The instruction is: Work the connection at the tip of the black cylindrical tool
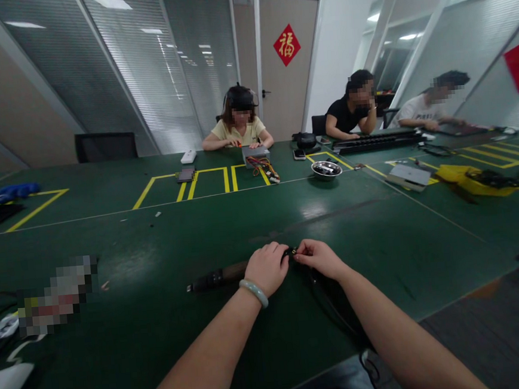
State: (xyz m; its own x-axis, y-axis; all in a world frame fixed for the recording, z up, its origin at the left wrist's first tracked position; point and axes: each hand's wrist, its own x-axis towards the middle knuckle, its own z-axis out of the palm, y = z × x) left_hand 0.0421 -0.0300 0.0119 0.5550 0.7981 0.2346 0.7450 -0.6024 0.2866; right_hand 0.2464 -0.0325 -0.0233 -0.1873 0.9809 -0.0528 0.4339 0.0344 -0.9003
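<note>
A long dark cylindrical tool lies across the green table, its small silver tip pointing left. My left hand is closed over the tool's right part, a pale bangle around that wrist. Close by on the right, my right hand pinches at the tool's end, where a small brassy bit shows between the fingertips. What exactly it grips is too small to make out. From beneath that hand a black cable runs down toward my lap.
Across the green table, a person handles a grey metal box with coloured wires. A metal bowl of dark pieces stands right of it. A yellow bag lies farther right, a blurred-out object on the left.
</note>
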